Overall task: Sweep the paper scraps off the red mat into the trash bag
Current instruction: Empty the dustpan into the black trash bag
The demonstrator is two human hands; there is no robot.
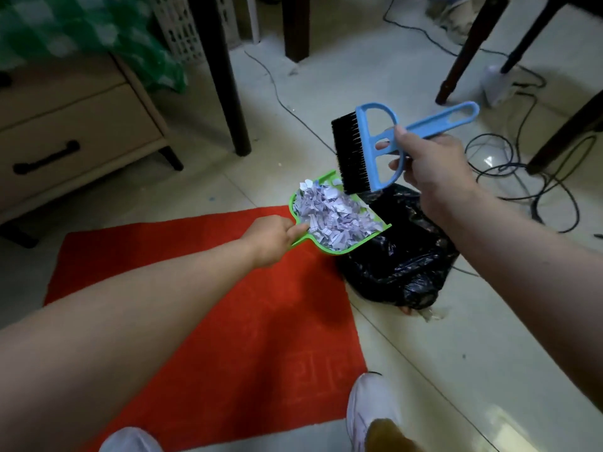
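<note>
Full dustpan right at the bag, easy to spill from here

Closest in, the red mat (208,305) looks swept clean. The left hand (270,239) has its fingers curled round the handle of the green dustpan (339,247), and the paper scraps (336,216) are heaped high with the open lip just over the black trash bag (404,249). That bag looks slumped, so I reckon a fast tip could scatter scraps onto the floor. Further out, the right hand (430,164) grips the blue brush (375,145), bristles touching the pan's far edge; a careless flick could knock bits off.

Paper scraps (336,216) heaped in green dustpan (326,249), beside black trash bag (401,256), red mat (208,305)
</note>
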